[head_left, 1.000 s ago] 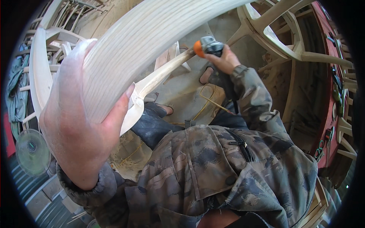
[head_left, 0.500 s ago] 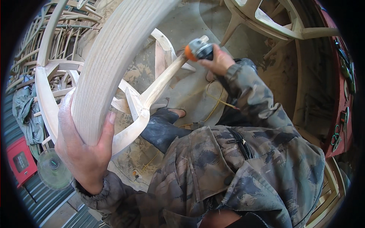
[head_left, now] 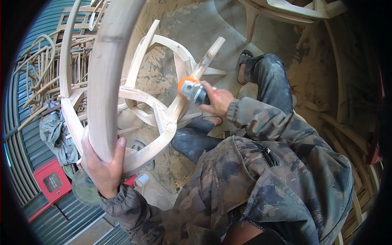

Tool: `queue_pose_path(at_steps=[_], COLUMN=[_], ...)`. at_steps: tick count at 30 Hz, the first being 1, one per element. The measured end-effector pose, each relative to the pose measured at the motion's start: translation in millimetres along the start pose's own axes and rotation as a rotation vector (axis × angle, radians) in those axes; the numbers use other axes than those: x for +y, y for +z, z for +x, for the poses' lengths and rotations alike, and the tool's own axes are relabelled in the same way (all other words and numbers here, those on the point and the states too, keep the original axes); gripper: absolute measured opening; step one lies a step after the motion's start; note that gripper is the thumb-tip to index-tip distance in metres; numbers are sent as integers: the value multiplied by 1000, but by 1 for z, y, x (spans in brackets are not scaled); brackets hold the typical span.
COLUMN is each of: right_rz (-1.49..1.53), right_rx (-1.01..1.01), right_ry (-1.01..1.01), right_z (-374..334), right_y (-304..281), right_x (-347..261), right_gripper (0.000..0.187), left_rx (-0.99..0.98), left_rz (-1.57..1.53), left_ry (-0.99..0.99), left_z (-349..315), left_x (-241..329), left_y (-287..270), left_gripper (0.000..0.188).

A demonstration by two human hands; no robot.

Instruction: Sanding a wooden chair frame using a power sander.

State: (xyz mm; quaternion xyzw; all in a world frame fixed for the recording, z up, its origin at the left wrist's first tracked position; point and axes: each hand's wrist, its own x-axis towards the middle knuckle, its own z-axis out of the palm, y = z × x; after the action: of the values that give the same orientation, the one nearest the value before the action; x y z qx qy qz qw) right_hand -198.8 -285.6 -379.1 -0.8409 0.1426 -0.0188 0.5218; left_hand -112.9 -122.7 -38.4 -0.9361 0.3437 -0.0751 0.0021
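Note:
A pale wooden chair frame (head_left: 149,149) stands tilted in front of me, its legs pointing up and away. My left hand (head_left: 104,167) is wrapped round the end of a thick curved wooden piece (head_left: 104,98) of that frame. In my right hand (head_left: 220,100) is an angle grinder (head_left: 194,90), gripped by its dark body. The grinder's orange-rimmed disc lies against or just over the middle of a chair leg (head_left: 210,55); I cannot tell whether it touches. Dark marks show on that leg near its tip.
More chair frames and bent wooden parts (head_left: 38,61) are piled at the far left. Another wooden frame (head_left: 302,10) stands at the far right. A red box (head_left: 53,181), a round fan (head_left: 85,188) and a grey-green cloth (head_left: 59,136) are at the left. Wooden pieces (head_left: 347,134) lie at the right.
My right hand has brought the grinder down the leg, from near its tip toward the joint. The chair frame appears shifted right in view, with my left hand still on the curved piece.

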Motion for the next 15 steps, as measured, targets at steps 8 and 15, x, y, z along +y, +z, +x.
queue_pose_path(at_steps=[8,15], right_rz=[98,-6], right_rx=[579,212], right_ry=[167,12], right_z=[35,8], right_y=[-70,4], right_x=[81,18], right_gripper=[74,85], left_rx=[-12,15], left_rz=[-104,-164], left_ry=[9,29], left_z=[12,20], left_x=[-26,-79], left_y=[-5,-5], left_gripper=[55,58])
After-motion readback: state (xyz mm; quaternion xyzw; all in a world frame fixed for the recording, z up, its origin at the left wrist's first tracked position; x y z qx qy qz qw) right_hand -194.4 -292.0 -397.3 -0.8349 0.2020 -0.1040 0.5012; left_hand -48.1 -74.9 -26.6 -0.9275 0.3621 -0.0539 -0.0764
